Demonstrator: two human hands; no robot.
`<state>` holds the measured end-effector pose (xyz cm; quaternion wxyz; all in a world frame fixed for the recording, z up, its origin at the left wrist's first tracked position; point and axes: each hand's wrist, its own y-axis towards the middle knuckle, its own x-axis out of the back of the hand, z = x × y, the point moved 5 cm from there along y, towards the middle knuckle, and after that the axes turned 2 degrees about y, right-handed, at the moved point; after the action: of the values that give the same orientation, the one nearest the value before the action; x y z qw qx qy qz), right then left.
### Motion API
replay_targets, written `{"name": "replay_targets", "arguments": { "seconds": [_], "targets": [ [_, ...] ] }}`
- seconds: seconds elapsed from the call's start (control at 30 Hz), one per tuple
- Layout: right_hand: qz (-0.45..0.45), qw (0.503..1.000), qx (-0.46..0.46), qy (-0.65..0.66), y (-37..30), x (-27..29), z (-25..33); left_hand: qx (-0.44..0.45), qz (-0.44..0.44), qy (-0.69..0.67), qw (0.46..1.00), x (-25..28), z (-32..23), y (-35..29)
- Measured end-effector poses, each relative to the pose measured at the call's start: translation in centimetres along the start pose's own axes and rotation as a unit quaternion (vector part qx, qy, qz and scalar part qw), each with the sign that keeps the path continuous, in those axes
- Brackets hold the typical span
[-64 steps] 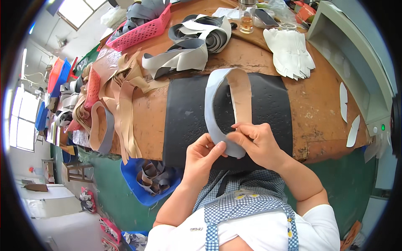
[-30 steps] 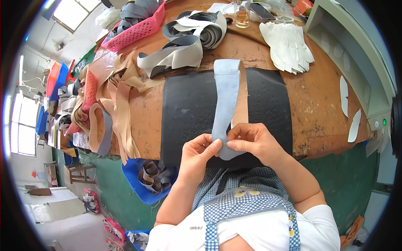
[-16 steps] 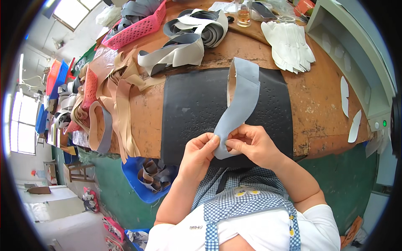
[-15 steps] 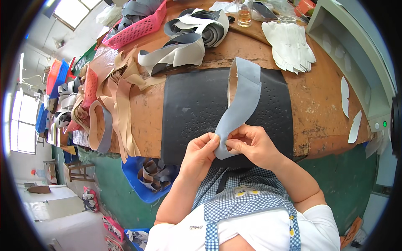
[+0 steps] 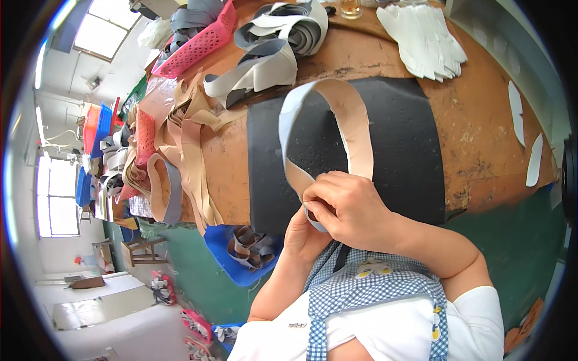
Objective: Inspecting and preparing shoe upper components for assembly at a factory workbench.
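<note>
One long strip (image 5: 346,111), pale grey-blue on one face and tan on the other, was bent into a tall loop over the black mat (image 5: 409,150), both its ends meeting low down at the person's hands. The right hand (image 5: 352,207) lay on top, fingers curled together & pinched on the strip's ends. The left hand (image 5: 301,231) sat just under it, mostly hidden; it touched the lower grey end, but whether its fingers were closed on it couldn't be told.

The mat covered the middle of a worn brown worktable (image 5: 481,126), near edge toward the person. Just left of the mat, tan strips (image 5: 192,150) hung over the table's edge, w/ a grey & tan loop (image 5: 162,192) beside them. Behind the mat lay a heap of grey-and-white strips (image 5: 265,57), a pink basket (image 5: 201,39) further back-left. Back-right: a fanned stack of white cut pieces (image 5: 424,36); two small white pieces (image 5: 524,138) near the right rim. Below the table edge, a blue tray (image 5: 226,249) held rolled grey & tan strips. The person wore a blue checked apron (image 5: 361,295) over a white top
</note>
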<state>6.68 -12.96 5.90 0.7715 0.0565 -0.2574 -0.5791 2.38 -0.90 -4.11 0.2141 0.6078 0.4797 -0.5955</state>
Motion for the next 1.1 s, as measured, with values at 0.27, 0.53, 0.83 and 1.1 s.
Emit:
{"name": "replay_targets", "arguments": {
  "seconds": [0.27, 0.53, 0.83, 1.1],
  "targets": [
    [0.048, 0.999, -0.004, 0.009, -1.1, -1.5, -0.8, 0.009, -0.013, -0.006, 1.000, 2.3, -0.5, -1.1],
    [0.034, 0.997, -0.048, 0.052, -1.7, -1.1, -1.6, -0.003, -0.024, 0.015, 1.000, 2.1, -0.3, -0.9],
    [0.186, 0.933, -0.236, 0.198, -0.1, -0.4, -5.0, 0.031, -0.106, 0.157, 0.981, 0.3, -0.1, -1.7],
    [0.087, 0.932, -0.290, 0.200, 0.0, -0.2, -5.4, -0.150, -0.152, 0.491, 0.844, -3.7, -3.1, -2.2]
  ]
}}
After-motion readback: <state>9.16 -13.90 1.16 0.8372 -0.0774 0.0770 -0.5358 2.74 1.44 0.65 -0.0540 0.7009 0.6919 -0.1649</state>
